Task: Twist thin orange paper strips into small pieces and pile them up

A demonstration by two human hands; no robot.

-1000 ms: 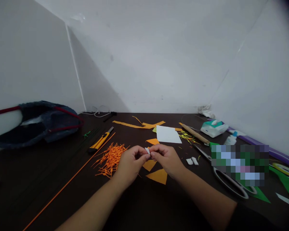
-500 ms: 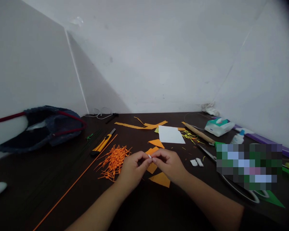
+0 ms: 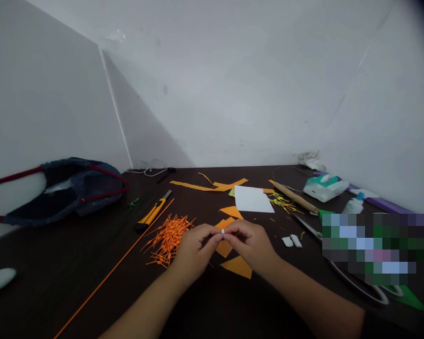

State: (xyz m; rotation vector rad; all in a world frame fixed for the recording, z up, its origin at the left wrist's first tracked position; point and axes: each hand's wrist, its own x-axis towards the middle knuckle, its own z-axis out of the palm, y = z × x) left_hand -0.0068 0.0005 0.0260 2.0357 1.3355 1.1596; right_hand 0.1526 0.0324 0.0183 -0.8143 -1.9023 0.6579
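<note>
Between the fingertips of both hands is a small white piece (image 3: 223,231), perhaps folded or rolled paper; its exact kind is too small to tell. My left hand (image 3: 197,245) pinches it from the left, and my right hand (image 3: 250,241) from the right. Orange paper pieces (image 3: 238,267) lie beneath and beyond the hands. A heap of thin orange twisted strands with small bulges (image 3: 167,238) rests just left of my left hand. To the right of my right hand lie two small white pieces (image 3: 296,240).
A yellow utility knife (image 3: 151,214) and a long orange stick (image 3: 113,273) lie at left, near a denim bag (image 3: 70,193). Farther back are a white sheet (image 3: 253,199) and orange strips (image 3: 212,186). Scissors (image 3: 342,278), a glue bottle (image 3: 354,204) and a tissue pack (image 3: 325,188) sit at right.
The white piece has turned from slanted to more upright between the fingertips. Both hands keep their pinch. The whole view has shifted slightly.
</note>
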